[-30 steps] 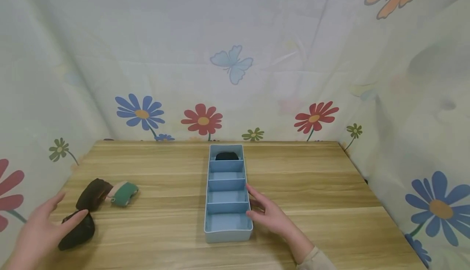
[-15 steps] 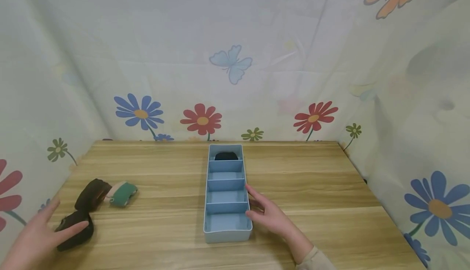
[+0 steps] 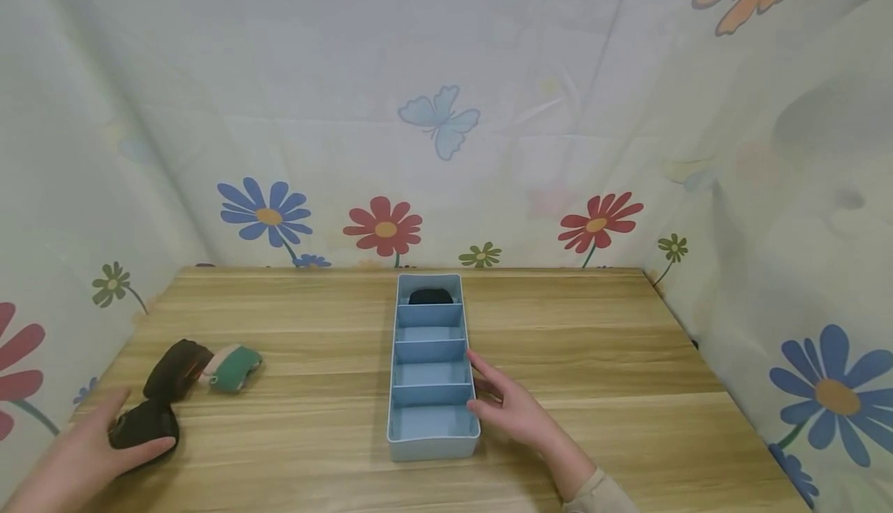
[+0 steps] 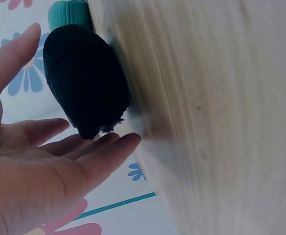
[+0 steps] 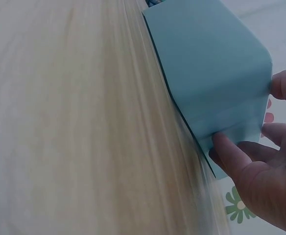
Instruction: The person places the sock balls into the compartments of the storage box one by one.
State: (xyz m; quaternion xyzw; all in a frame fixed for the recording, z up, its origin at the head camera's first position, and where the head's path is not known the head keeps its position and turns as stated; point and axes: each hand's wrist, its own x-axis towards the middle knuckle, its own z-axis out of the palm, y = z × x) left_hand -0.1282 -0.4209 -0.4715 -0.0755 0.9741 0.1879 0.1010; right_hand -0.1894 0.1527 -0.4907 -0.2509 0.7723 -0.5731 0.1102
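Observation:
At the table's left, my left hand (image 3: pixel 82 452) reaches around a black rolled-up sock (image 3: pixel 146 426). In the left wrist view its fingers are extended by the frayed end of that black roll, and the thumb stands apart from it. Fingers and thumb of my right hand (image 3: pixel 518 414) touch the right side of a long light-blue divided box (image 3: pixel 434 449). The right wrist view shows the fingertips against the box wall (image 5: pixel 211 58). A black bundle (image 3: pixel 430 297) sits in the box's farthest compartment; the compartments nearer me hold nothing.
Just beyond the black roll lie a dark brownish bundle (image 3: pixel 176 370) and a green-and-beige rolled sock (image 3: pixel 236 369), close together. The wooden table (image 3: pixel 314 420) meets a flower-printed curtain (image 3: pixel 335 125) at its back and sides.
My left hand has lowered beside the black sock, its fingers coming closer around it and the thumb shifting down toward the near side. The right hand and box have stayed put.

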